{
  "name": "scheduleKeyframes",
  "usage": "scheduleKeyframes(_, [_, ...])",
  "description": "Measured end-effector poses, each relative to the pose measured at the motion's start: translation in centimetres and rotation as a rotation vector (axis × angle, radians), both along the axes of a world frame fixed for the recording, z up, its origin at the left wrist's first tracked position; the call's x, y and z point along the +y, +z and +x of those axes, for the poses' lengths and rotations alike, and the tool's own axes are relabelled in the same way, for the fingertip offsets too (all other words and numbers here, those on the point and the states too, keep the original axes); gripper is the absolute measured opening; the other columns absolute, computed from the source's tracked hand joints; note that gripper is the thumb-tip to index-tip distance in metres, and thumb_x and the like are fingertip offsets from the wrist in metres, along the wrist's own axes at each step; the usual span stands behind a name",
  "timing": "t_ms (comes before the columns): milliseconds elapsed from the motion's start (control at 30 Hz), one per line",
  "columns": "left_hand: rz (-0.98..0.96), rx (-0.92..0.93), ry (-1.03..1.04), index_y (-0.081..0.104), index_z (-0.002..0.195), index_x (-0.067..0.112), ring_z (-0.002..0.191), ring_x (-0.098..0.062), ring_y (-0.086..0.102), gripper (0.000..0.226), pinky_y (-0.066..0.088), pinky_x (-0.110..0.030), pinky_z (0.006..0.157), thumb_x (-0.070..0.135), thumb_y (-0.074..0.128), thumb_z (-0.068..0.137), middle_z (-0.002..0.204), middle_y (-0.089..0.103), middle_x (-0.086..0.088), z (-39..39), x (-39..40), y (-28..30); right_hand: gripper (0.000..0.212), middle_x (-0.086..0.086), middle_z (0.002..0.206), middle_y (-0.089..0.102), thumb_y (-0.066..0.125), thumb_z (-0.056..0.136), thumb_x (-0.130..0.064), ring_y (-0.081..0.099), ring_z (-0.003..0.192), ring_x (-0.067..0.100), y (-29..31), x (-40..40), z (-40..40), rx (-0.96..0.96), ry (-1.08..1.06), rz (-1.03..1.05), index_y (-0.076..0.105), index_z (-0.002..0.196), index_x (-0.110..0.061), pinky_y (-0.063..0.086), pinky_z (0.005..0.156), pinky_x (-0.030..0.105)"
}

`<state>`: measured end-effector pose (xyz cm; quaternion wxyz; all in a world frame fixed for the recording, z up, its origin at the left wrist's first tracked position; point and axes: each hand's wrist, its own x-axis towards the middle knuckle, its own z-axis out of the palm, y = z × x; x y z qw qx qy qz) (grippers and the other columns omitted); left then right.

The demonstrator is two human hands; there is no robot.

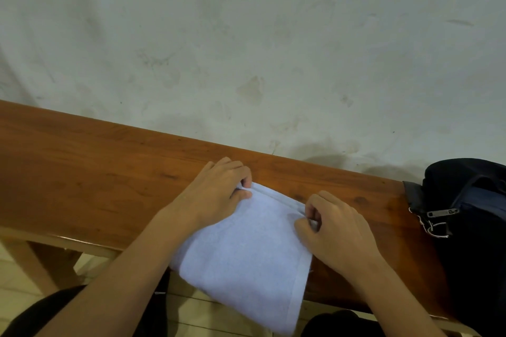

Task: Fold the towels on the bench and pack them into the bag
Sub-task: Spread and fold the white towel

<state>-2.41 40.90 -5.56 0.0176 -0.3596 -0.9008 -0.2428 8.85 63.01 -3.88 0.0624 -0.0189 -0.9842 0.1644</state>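
A pale blue towel (246,249) lies folded over on the brown wooden bench (95,172), its near part hanging over the front edge. My left hand (219,191) pinches the towel's far left corner between thumb and curled fingers. My right hand (328,224) pinches the far right corner the same way. Both corners sit on the bench top near the wall. A dark navy bag (471,221) with a zipper pull stands at the bench's right end.
A stained pale wall (246,49) runs right behind the bench. Bare bench top stretches to the left of the towel. Below the front edge are the bench's wooden leg (35,265), a light floor and my dark-clothed knees.
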Motion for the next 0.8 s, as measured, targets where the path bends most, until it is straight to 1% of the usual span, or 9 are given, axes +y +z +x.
scheduleKeyframes(233, [0.011,-0.003,0.015,0.053,0.086,0.028,0.085,-0.005,0.046,0.014,0.042,-0.029,0.082,0.031,0.066,0.092,0.087,0.052,0.019,-0.2,-0.4,-0.2,0.02,-0.011,0.073,0.052,0.062,0.086,-0.028,0.051,0.064,0.011,0.5,-0.5,0.5,0.006,0.028,-0.025,0.046,0.074,-0.028,0.05,0.058,0.025])
scheduleKeyframes(300, [0.005,0.001,0.011,0.052,0.086,0.03,0.085,-0.005,0.046,0.015,0.042,-0.029,0.082,0.03,0.066,0.092,0.087,0.051,0.02,-0.1,-0.3,-0.2,0.022,-0.009,0.074,0.052,0.063,0.086,-0.025,0.051,0.065,0.012,0.4,-0.6,0.4,-0.005,0.01,-0.081,0.045,0.074,-0.026,0.048,0.057,0.024])
scheduleKeyframes(367, [0.001,0.0,0.008,0.052,0.087,0.03,0.085,-0.005,0.046,0.015,0.042,-0.028,0.081,0.031,0.065,0.092,0.087,0.051,0.02,-0.1,-0.2,-0.1,0.023,-0.008,0.073,0.053,0.066,0.085,-0.019,0.051,0.065,0.013,0.1,-0.5,0.3,0.011,-0.008,-0.158,0.047,0.073,-0.025,0.049,0.057,0.027])
scheduleKeyframes(433, [0.0,-0.001,0.006,0.052,0.087,0.029,0.085,-0.005,0.046,0.014,0.041,-0.027,0.08,0.03,0.065,0.092,0.087,0.052,0.019,0.0,-0.2,0.0,0.025,-0.009,0.072,0.052,0.069,0.081,-0.012,0.051,0.064,0.014,-0.3,-0.2,0.2,0.054,0.016,-0.22,0.049,0.072,-0.024,0.049,0.055,0.028])
scheduleKeyframes(533, [-0.007,-0.004,0.011,0.052,0.087,0.028,0.084,-0.003,0.045,0.014,0.033,-0.021,0.078,0.028,0.065,0.093,0.088,0.053,0.018,0.0,-0.2,0.1,0.03,-0.014,0.072,0.051,0.072,0.075,0.0,0.053,0.071,0.013,-0.8,0.1,0.1,0.233,0.081,-0.27,0.053,0.072,-0.024,0.048,0.055,0.023])
scheduleKeyframes(600, [-0.013,-0.015,0.018,0.05,0.086,0.03,0.084,-0.002,0.044,0.016,0.027,-0.018,0.078,0.027,0.065,0.093,0.087,0.053,0.018,0.0,-0.2,0.2,0.027,-0.016,0.077,0.053,0.074,0.074,0.001,0.055,0.076,0.008,-0.9,0.3,0.0,0.359,0.093,-0.283,0.059,0.078,-0.021,0.048,0.059,0.016])
scheduleKeyframes(667, [0.001,-0.04,0.036,0.049,0.086,0.031,0.086,-0.004,0.046,0.018,0.027,-0.019,0.081,0.025,0.065,0.093,0.088,0.053,0.017,-0.1,-0.1,0.3,0.025,-0.015,0.083,0.055,0.074,0.076,0.0,0.056,0.08,0.003,-1.0,0.5,-0.3,0.427,0.09,-0.282,0.063,0.084,-0.02,0.047,0.064,0.01])
scheduleKeyframes(733, [0.018,-0.075,0.06,0.052,0.091,0.03,0.091,-0.006,0.049,0.015,0.031,-0.021,0.086,0.023,0.065,0.094,0.095,0.053,0.016,-0.1,0.1,0.3,0.027,-0.018,0.087,0.056,0.073,0.079,-0.001,0.056,0.085,-0.001,-1.3,0.7,-0.5,0.421,0.08,-0.293,0.062,0.091,-0.024,0.046,0.069,0.007])
scheduleKeyframes(800, [0.026,-0.082,0.09,0.059,0.101,0.027,0.094,-0.008,0.05,0.01,0.035,-0.021,0.085,0.022,0.064,0.094,0.101,0.052,0.014,-0.1,0.2,0.2,0.03,-0.023,0.093,0.057,0.069,0.085,-0.009,0.058,0.087,-0.003,-1.6,0.8,-0.7,0.312,0.064,-0.323,0.059,0.1,-0.033,0.047,0.071,0.008])
